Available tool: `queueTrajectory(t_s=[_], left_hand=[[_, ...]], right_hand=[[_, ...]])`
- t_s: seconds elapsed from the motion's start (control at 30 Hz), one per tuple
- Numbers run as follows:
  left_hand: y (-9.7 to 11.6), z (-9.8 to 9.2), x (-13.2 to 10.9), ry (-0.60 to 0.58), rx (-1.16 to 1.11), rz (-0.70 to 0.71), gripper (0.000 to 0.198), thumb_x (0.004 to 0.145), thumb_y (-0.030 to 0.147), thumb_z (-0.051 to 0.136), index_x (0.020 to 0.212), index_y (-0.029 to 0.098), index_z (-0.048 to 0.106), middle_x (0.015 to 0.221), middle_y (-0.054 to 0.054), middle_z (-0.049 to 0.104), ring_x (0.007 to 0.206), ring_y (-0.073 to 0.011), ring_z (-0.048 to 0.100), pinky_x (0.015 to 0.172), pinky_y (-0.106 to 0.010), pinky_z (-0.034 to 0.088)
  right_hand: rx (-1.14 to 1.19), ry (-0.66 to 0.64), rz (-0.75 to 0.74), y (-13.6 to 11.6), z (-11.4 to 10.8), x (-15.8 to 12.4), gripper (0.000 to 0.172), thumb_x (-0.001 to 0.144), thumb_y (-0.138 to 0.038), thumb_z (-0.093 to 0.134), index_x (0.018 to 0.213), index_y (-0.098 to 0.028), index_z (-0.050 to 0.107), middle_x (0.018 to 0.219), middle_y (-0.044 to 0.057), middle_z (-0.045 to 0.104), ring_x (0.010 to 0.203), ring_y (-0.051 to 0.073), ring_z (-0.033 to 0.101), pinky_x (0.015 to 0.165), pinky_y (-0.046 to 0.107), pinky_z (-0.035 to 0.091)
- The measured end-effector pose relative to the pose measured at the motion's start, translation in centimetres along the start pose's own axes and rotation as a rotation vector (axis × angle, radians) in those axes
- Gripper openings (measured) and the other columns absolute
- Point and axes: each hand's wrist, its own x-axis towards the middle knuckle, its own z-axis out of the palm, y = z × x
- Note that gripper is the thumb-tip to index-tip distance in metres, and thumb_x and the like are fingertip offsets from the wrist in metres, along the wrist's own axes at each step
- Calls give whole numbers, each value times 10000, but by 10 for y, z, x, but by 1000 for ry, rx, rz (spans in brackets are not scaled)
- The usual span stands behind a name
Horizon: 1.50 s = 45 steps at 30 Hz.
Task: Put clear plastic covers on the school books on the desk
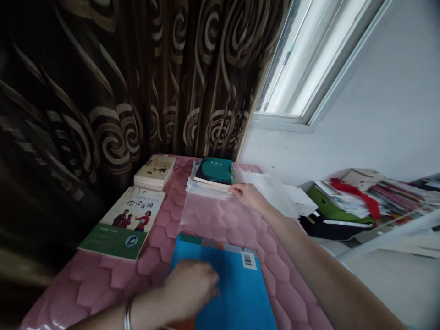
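My left hand [190, 286] rests with curled fingers on a blue book [237, 293] lying back-cover up near the front of the pink quilted table [103, 279]. A clear plastic sleeve [202, 213] lies over the book's top edge and stretches away from me. My right hand [249, 195] reaches far across and pinches the far end of that sleeve, next to a dark teal book [215, 170] on a thin stack.
A green-and-white book [125, 224] lies at the left, with a stack of cream books [154, 172] behind it. More clear sleeves [271, 188] lie at the right edge. A brown patterned curtain [120, 82] hangs behind; a cluttered pile of papers [357, 201] sits lower right.
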Motion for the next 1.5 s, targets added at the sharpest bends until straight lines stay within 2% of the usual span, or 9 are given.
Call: queueTrajectory(t_s=[0.1,0.17,0.2,0.27,0.33,0.47,0.83,1.13,1.5], left_hand=[[-51,-56,43,484,-100,-221,202,910,180,477,978,213,664,999,-68,664,897,-193,652,830,-332,518],[-89,-79,72,784,-178,-366,207,853,181,567,1048,200,633,1036,-80,642,997,-221,620,955,-398,466],[-105,-86,85,857,-255,-415,269,804,195,635,1073,190,622,1049,-83,641,1004,-227,616,966,-406,458],[-130,-91,108,829,-521,-473,359,722,209,717,1068,181,625,986,-62,673,892,-200,646,882,-354,496],[-142,-91,124,732,-697,-490,192,724,225,705,905,173,669,786,-27,695,727,-172,655,744,-293,511],[-150,-84,140,728,-778,-533,113,743,259,675,667,178,652,571,2,647,561,-142,616,580,-238,463],[-166,-63,150,782,-1077,-554,217,648,319,769,746,165,653,644,14,660,579,-110,588,602,-232,447],[-168,-59,128,679,-1331,-542,407,511,116,783,891,138,638,690,4,674,651,-104,620,615,-204,448],[-167,-58,128,715,-1401,-587,233,594,215,770,787,144,661,667,10,639,591,-83,578,571,-194,441]], right_hand=[[12,-4,-36,1,-1,5,213,860,-230,496,849,-238,708,854,22,740,766,179,659,713,251,453],[19,-6,-61,-1,-2,7,215,865,-240,495,865,-236,710,847,24,738,754,176,653,700,249,450],[20,-9,-68,-2,-2,8,217,864,-236,495,869,-233,711,844,26,737,744,173,650,691,247,448],[19,-18,-74,-6,-3,11,219,859,-226,496,876,-228,714,847,28,737,725,166,643,677,243,444],[10,-23,-73,-8,-4,14,215,860,-240,503,872,-228,718,862,29,737,724,160,637,685,241,441],[-14,-18,-42,2,-7,16,215,852,-313,529,815,-225,722,802,30,727,700,164,625,664,250,429],[370,16,212,74,-4,-10,308,693,-476,583,745,-191,687,628,7,661,633,170,605,634,269,448],[528,96,226,68,5,-16,398,664,-564,594,769,-185,656,593,-13,583,570,138,507,584,265,410],[626,134,243,63,5,-23,505,645,-671,620,766,-181,649,626,-2,583,582,134,497,596,279,433]])
